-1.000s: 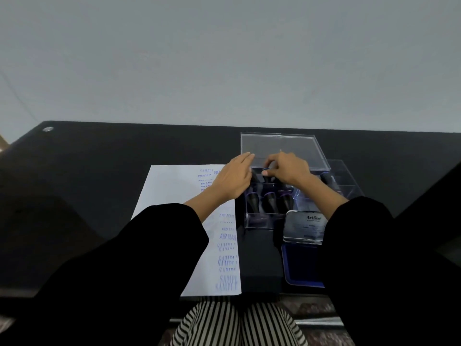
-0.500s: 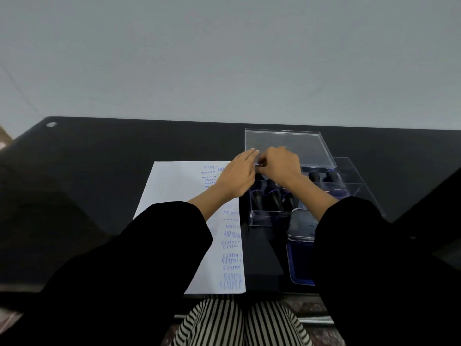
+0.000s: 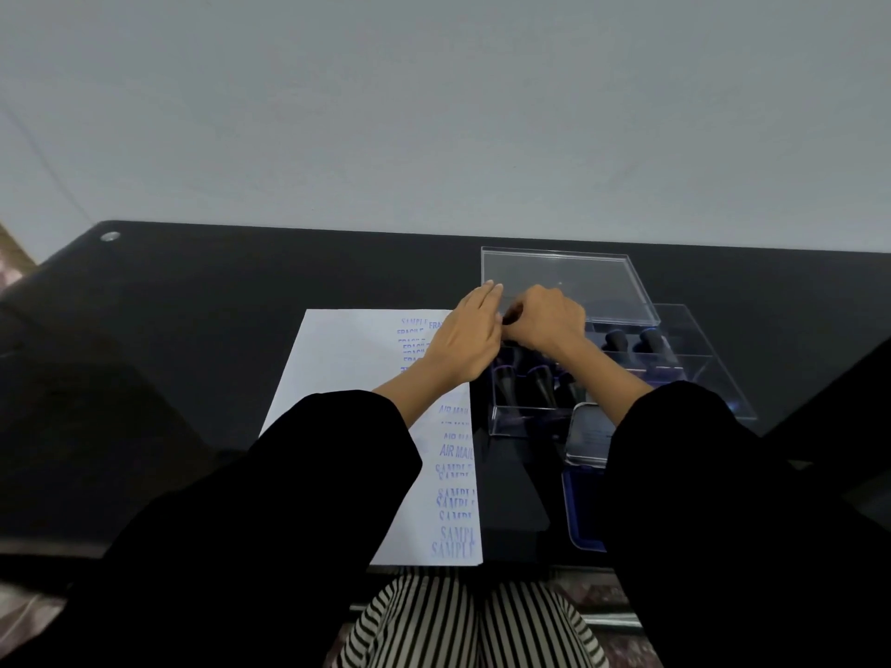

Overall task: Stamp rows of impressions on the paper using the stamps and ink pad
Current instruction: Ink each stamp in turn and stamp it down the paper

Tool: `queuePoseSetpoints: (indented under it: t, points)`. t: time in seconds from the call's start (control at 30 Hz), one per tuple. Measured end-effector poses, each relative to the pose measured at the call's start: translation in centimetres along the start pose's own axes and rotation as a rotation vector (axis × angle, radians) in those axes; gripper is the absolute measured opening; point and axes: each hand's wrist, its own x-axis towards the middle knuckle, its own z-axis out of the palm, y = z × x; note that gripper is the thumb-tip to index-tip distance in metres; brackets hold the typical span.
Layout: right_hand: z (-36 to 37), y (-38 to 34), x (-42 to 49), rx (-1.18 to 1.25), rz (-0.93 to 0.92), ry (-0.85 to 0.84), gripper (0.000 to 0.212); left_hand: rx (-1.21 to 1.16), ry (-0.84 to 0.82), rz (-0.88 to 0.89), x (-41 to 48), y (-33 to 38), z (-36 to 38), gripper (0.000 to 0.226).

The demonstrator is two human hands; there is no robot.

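Note:
A white paper (image 3: 347, 368) lies on the black table, its right side covered with blue SAMPLE, FRAGILE and AIR MAIL impressions. To its right stands a clear plastic box (image 3: 704, 378) holding several black-handled stamps (image 3: 614, 338). My right hand (image 3: 545, 320) is over the box's left end, fingers curled round a dark stamp handle (image 3: 512, 312). My left hand (image 3: 470, 337) lies with straight fingers against the box's left edge, touching the right hand. The blue ink pad (image 3: 583, 508) sits open in front of the box, partly hidden by my right sleeve.
The box's clear lid (image 3: 564, 282) lies flat just behind it. The ink pad's metal lid (image 3: 586, 433) stands between pad and box. The black table (image 3: 202, 320) reaches left and back to a grey wall. My black sleeves hide the near table edge.
My right hand has moved left and back, lifting a stamp out of the box's left end. The left hand stays at the box's edge. The camera has shifted slightly.

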Motion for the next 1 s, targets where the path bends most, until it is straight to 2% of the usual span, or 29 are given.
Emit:
queuePoseSetpoints:
  t: [0.13, 0.33, 0.53, 0.67, 0.9, 1.0]
  points:
    - [-0.34, -0.09, 0.09, -0.001, -0.010, 0.017, 0.031, -0.012, 0.008, -0.005, -0.08, 0.09, -0.02, 0.048]
    - [-0.23, 0.18, 0.02, -0.004, -0.021, -0.046, 0.027, -0.028, 0.020, -0.018, -0.23, 0.20, 0.04, 0.048]
    - [0.31, -0.34, -0.07, -0.112, -0.031, 0.008, 0.030, -0.045, 0.022, -0.035, -0.22, 0.11, 0.25, 0.048]
    - [0.37, -0.48, 0.11, -0.032, 0.039, -0.016, 0.027, -0.040, 0.018, -0.037, -0.13, 0.11, 0.26, 0.048]
    - [0.32, -0.18, -0.48, 0.176, 0.106, 0.046, 0.025, -0.005, 0.003, -0.029, 0.00, 0.22, 0.09, 0.048]
    - [0.03, 0.12, -0.82, 0.274, 0.114, 0.054, 0.030, 0.013, 0.012, -0.016, -0.13, 0.48, -0.47, 0.048]
